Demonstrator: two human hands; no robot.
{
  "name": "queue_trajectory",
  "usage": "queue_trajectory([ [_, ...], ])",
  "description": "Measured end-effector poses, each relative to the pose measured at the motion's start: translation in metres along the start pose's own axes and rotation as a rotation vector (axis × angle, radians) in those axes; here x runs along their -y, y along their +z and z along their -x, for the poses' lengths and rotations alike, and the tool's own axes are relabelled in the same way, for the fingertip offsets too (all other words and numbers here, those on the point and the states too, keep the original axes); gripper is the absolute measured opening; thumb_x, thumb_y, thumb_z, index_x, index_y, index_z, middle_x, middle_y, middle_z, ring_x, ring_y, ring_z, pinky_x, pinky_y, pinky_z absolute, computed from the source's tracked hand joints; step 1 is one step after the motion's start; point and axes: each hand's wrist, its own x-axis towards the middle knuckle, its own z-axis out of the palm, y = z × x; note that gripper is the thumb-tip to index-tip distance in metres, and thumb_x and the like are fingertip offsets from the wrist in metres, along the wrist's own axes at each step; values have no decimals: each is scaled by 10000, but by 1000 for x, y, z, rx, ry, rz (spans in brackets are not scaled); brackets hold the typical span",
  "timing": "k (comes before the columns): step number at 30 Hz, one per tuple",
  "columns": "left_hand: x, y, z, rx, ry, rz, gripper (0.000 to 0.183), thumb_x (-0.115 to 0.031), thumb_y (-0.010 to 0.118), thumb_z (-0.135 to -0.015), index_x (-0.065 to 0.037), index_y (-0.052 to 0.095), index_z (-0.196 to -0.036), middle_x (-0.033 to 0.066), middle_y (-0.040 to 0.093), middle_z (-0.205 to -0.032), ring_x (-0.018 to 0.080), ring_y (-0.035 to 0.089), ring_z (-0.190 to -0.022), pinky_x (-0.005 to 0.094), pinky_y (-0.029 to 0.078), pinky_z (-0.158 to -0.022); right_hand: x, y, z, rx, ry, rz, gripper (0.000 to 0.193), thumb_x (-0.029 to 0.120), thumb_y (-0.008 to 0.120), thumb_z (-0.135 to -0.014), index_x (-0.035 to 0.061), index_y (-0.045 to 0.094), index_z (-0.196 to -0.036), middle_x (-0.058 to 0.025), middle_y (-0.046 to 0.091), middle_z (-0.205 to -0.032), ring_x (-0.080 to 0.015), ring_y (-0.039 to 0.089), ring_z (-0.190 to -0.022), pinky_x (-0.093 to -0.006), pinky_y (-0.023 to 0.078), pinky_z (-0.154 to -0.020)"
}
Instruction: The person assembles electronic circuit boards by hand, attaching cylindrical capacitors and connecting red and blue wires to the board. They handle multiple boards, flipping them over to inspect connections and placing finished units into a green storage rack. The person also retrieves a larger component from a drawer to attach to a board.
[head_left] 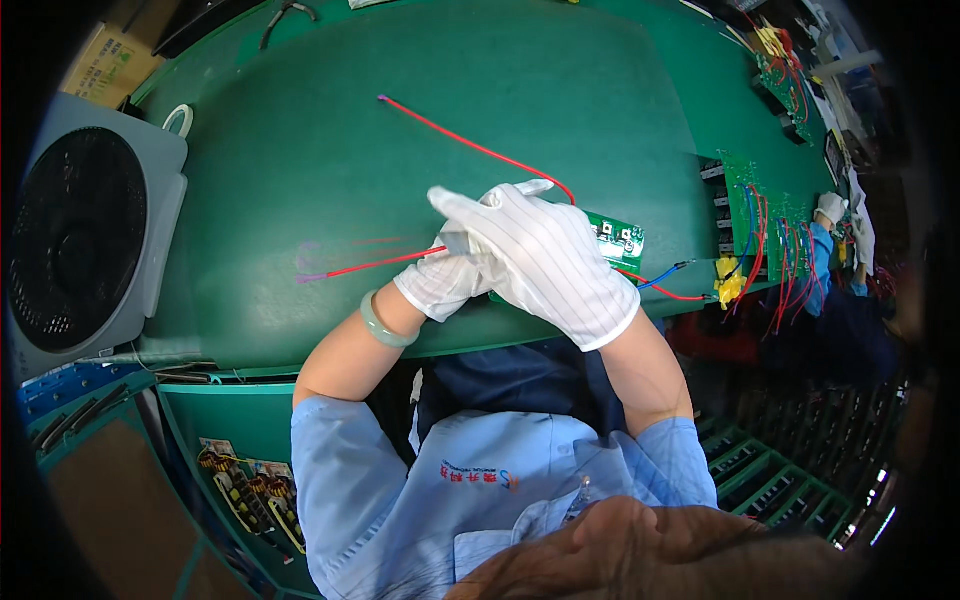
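My fingers (452, 204) on the right are partly spread, reaching leftward over the other glove, and I cannot tell from here whether they pinch anything. My right hand (550, 255) lies across my left hand (440, 285), whose fingertips are hidden, so its grip I cannot tell either. The green circuit board (626, 238) sits on the green mat (300, 130) in front of me, mostly under my gloves, with only its right end plainly showing. One purple-tipped red wire (370, 263) runs into the place where my gloves meet; another red wire (470, 146) slants up the mat from behind my right hand. I judge the step to be handling these leads at the board. To do it well, I should uncross my wrists enough to see the work, steady the board by its edge, and guide each wire near its root without tugging the joint. The blue lead (660, 276) beside my right wrist could snag on my cuff, so I would swing that forearm clear of it.
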Motion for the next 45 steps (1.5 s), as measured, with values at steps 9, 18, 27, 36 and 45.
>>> queue_trajectory([
  [9, -24, 7, -10, -57, 370, -1253, 476, -178, 659, -931, 5, 505, -1343, 207, 582, -1303, 365, 561, -1223, 407, 446, -1033, -40, -20, 49, -792, 446, -273, 68, -71, 646, -847, -18, 607, -865, -153, 750, -938, -197, 709, -736, -296, 560, -669],
  [18, -25, 8, -8, -75, 297, -1227, 495, -184, 646, -957, 37, 488, -1371, 195, 561, -1344, 292, 556, -1248, 379, 428, -1062, -52, -12, 131, -1183, 993, -810, 50, -9, 628, -893, -47, 627, -861, -177, 728, -915, -142, 646, -750, -256, 505, -731],
  [27, -25, 12, -7, -74, 241, -1164, 490, -158, 637, -967, 35, 475, -1388, 180, 560, -1329, 257, 547, -1239, 361, 422, -1061, -54, 29, 188, -1063, 1125, -1099, 214, 130, 667, -886, -74, 693, -944, -60, 612, -660, -67, 418, -433, -201, 271, -420],
  [36, -18, 7, -11, -64, 316, -1138, 475, -136, 635, -964, 21, 479, -1385, 170, 567, -1318, 221, 566, -1206, 348, 443, -1036, -27, -53, 190, -530, 870, -1029, 459, 288, 523, -1025, -116, 671, -866, -140, 633, -571, -74, 412, -341, -219, 256, -329],
  [45, -16, 5, -10, -105, 322, -1105, 495, -163, 658, -919, -4, 489, -1357, 207, 577, -1295, 384, 568, -1186, 409, 459, -1018, -36, -39, 29, -314, 423, -316, 457, 38, 673, -869, 41, 603, -1320, -170, 670, -1195, -261, 674, -1014, -337, 545, -839],
])
